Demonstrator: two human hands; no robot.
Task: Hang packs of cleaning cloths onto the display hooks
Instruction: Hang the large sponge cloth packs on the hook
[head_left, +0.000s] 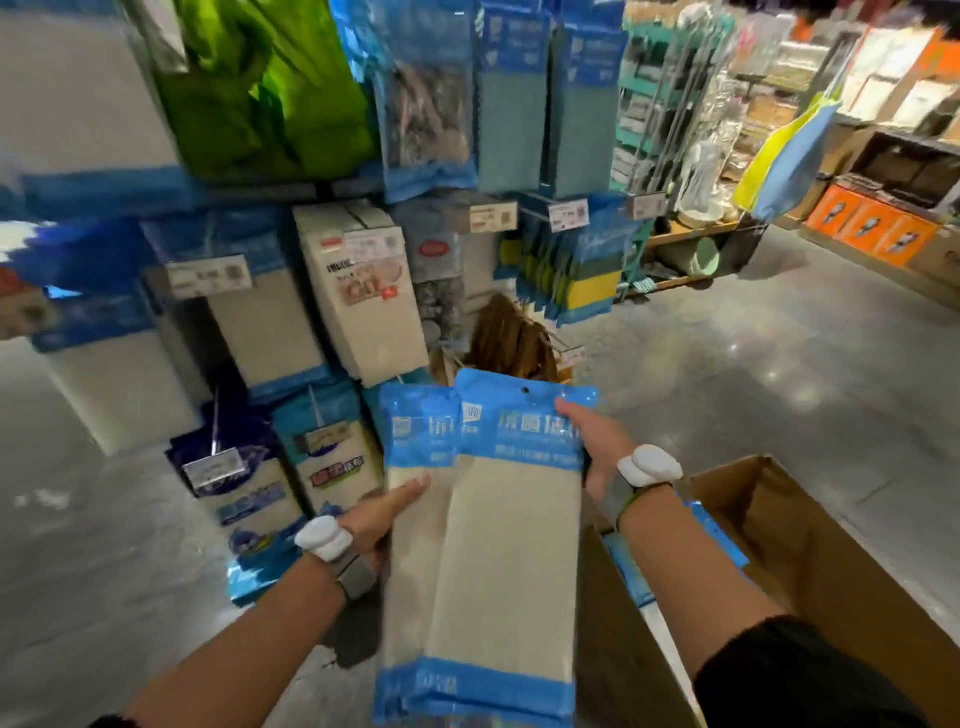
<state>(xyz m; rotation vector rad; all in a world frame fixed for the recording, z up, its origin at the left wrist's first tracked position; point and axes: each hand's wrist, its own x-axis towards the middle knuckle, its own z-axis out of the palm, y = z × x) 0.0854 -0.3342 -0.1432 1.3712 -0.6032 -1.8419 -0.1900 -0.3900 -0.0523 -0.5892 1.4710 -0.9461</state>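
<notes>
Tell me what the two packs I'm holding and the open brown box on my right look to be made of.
Packs: thin plastic film, glossy, judging by the sheen, crinkles and punched hang hole; the pale filling looks like soft matte cloth, though blur hides its weave. Box: brown cardboard, matte, with folded flaps; probably corrugated.

Two overlapping packs (506, 545) sit at centre, display rack (324, 189) behind at 11 o'clock. The cardboard box (831, 571) lies at 4 o'clock.
</notes>
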